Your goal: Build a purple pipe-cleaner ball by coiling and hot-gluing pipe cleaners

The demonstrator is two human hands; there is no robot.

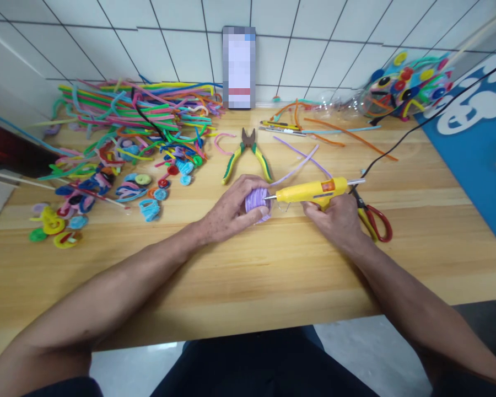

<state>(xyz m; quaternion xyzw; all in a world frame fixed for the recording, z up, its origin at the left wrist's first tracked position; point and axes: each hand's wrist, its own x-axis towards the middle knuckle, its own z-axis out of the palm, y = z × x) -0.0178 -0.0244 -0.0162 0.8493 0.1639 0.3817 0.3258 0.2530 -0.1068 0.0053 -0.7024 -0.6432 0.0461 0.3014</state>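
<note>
My left hand (231,212) is closed around a purple coil of pipe cleaner (255,200), its thumb across the near side. In my right hand (339,218) is a yellow hot glue gun (306,192), gripped by the handle. The metal nozzle points left and meets the coil's right side, or sits just in front of it. A glue stick pokes out of the gun's back end. Beyond my hands lie two loose purple pipe cleaners (301,161), crossing each other. Pliers (248,154) with green and yellow handles rest jaws-away behind my left hand.
Red-handled scissors (380,223) lie beside my right wrist, under a black cord (400,138). Bundled colourful pipe cleaners (124,107) and small coiled pieces (149,209) cover the left side. A phone (238,69) leans on the tiled wall. Craft knives (281,127) lie at the back.
</note>
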